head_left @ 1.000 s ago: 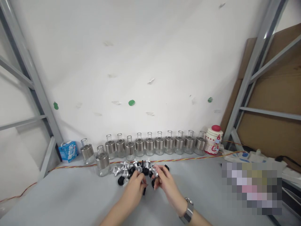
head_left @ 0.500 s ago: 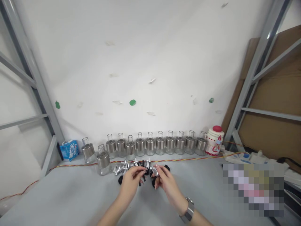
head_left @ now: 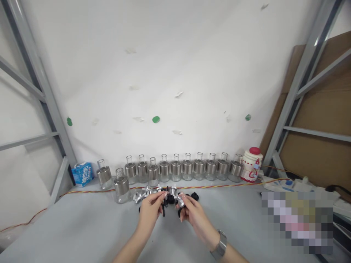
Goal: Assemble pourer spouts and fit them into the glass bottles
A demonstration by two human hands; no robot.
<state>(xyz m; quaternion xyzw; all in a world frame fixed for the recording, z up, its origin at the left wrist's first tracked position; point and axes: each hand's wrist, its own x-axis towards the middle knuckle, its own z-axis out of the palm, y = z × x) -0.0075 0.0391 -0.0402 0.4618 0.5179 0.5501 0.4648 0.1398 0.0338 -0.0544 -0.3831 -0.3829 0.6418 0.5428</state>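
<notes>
My left hand [head_left: 149, 212] pinches a thin black stem-like part [head_left: 163, 211] that hangs down from the fingertips. In the fingers of my right hand [head_left: 195, 213] is a small silver pourer-like piece [head_left: 180, 201], partly covered by the thumb and index finger. Between and behind both hands lies a small heap of silver pieces [head_left: 146, 191] and black caps [head_left: 195, 196], some hidden by the fingers. The two held parts are apart. A row of glass bottles [head_left: 176, 170] with metal sleeves and open necks stands behind the heap.
One bottle [head_left: 122, 190] stands forward of the row at left. A blue carton [head_left: 82, 175] is at the far left, a white and red jar [head_left: 251, 166] at the right end. A twisted red-yellow wire [head_left: 219, 186] crosses the grey table. Power strips [head_left: 290, 184] lie at right.
My left hand has shifted slightly left with its fingers closer together around the black part. My right hand keeps its silver piece almost in place. The view has shifted slightly.
</notes>
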